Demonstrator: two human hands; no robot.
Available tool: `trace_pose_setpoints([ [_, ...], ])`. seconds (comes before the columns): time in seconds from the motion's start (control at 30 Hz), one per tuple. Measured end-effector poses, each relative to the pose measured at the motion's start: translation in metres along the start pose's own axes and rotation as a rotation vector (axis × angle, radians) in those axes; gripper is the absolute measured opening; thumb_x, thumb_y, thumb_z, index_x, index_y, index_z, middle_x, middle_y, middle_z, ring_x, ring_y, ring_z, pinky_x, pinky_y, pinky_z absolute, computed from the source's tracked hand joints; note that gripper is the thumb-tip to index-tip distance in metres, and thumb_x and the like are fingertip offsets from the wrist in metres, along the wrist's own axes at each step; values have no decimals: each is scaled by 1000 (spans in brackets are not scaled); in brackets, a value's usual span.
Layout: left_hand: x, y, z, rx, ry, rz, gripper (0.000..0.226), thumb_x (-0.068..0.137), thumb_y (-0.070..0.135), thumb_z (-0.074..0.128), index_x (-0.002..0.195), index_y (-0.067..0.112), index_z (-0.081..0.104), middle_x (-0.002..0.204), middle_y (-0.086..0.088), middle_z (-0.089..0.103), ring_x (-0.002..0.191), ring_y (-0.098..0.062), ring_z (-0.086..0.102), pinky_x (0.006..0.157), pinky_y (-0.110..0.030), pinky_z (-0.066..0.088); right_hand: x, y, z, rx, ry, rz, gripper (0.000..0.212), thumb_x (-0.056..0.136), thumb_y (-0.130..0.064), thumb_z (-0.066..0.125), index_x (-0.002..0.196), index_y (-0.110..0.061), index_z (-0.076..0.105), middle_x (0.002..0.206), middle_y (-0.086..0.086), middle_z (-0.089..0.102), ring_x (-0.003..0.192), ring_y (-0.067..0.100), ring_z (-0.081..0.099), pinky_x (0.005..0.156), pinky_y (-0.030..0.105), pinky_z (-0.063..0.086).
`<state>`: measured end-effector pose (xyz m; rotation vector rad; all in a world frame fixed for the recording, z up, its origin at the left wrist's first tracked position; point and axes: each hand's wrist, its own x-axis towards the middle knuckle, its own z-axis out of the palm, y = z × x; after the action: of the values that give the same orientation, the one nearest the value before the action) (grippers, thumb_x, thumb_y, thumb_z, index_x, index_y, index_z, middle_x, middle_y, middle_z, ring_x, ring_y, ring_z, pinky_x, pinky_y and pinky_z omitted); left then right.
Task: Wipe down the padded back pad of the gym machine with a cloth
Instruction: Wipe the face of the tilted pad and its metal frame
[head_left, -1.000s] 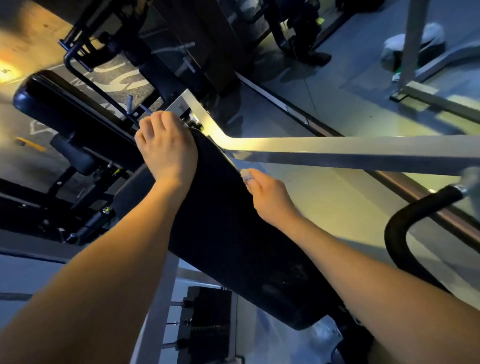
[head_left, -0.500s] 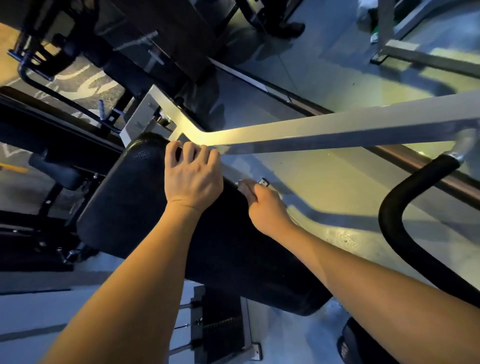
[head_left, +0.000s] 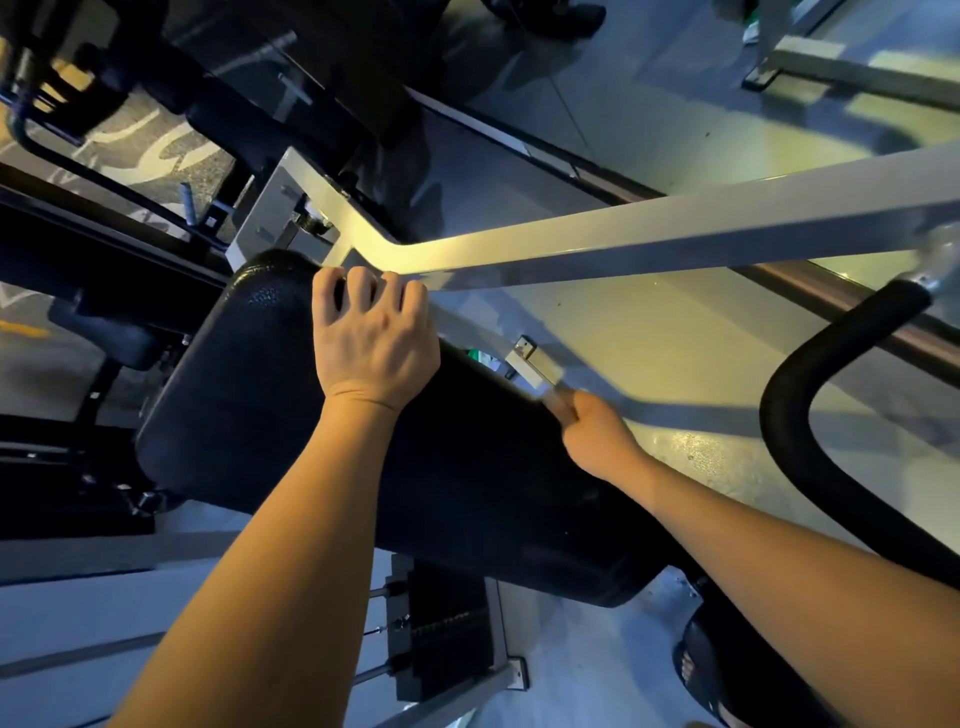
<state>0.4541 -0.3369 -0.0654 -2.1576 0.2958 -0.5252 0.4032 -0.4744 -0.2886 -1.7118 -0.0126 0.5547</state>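
Note:
The black padded back pad (head_left: 249, 415) runs diagonally through the middle of the head view. My left hand (head_left: 376, 343) holds its upper end, with the fingers curled over the far edge. On the pad's right edge, lower down, my right hand (head_left: 597, 441) is curled around a small pale cloth (head_left: 553, 399). The cloth is blurred, and only a scrap of it shows past the fingertips.
A grey steel frame bar (head_left: 675, 234) crosses just beyond the pad's top. A small metal bracket (head_left: 535, 364) sticks out beside my right hand. A black curved handle (head_left: 795, 415) arcs at the right. A weight stack (head_left: 447, 634) sits below the pad, and other dark machines stand at the left.
My right hand has slid down along the pad's right edge, away from the top. My left hand stays curled over the pad's upper end. The view has shifted.

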Motion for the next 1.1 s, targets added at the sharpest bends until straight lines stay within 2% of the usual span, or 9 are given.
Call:
trace_pose_setpoints([
  [0.1,-1,0,2,4,-7,11,21,90,16,43,81,13,62,77,-8,59,81,-32,49,100,-49,30,2,-24,2,58,-3,-115,20,107,-16,44,104,-12,63,76,-2,54,69,16,51,56,21,37],
  [0.33,-1,-1,4,8,-18,4,20,89,16,44,80,12,61,77,-8,58,82,-32,48,101,-48,30,-3,63,-8,-111,-55,163,36,87,12,42,76,-21,51,81,2,49,87,23,24,74,27,33],
  [0.4,-1,-1,3,10,-21,2,19,89,16,44,80,12,60,77,-8,57,81,-32,48,101,-48,29,8,44,-4,-37,-62,132,27,99,1,47,104,-17,67,98,3,62,102,17,59,85,27,41],
  [0.6,0,0,0,1,-24,15,21,88,15,41,77,11,58,73,-8,54,79,-32,47,100,-48,31,28,-5,0,130,-70,-14,40,107,-45,47,86,-13,59,68,-4,43,62,10,40,63,25,36],
  [0.7,-3,-1,3,-12,-20,15,24,90,16,37,80,10,58,76,-9,54,83,-32,47,102,-49,28,19,40,-7,95,-61,153,35,93,-29,66,65,-30,46,71,-10,41,68,10,35,76,26,35],
  [0.83,-2,-2,6,-8,-4,6,24,91,17,37,80,9,57,76,-10,55,84,-33,47,101,-49,27,5,70,-14,-78,-25,299,37,99,-6,53,79,-35,41,101,2,52,94,19,48,89,28,43],
  [0.93,-1,0,5,-6,-2,-3,23,90,17,37,78,9,55,74,-10,54,81,-33,46,99,-48,30,11,52,1,14,40,241,31,97,0,48,81,-27,44,88,-1,49,89,19,44,96,27,40],
  [1.0,-2,0,4,-21,-29,2,26,91,18,34,79,9,55,75,-11,54,83,-33,47,100,-49,29,8,31,14,130,82,135,33,102,-4,44,75,-23,42,72,-5,39,72,16,38,76,39,12],
  [1.1,-2,-1,2,-55,-85,7,29,92,20,32,84,6,57,81,-13,57,89,-34,46,104,-50,25,-8,3,24,155,107,-12,24,106,-18,40,100,-10,63,77,1,58,66,11,50,60,26,44],
])
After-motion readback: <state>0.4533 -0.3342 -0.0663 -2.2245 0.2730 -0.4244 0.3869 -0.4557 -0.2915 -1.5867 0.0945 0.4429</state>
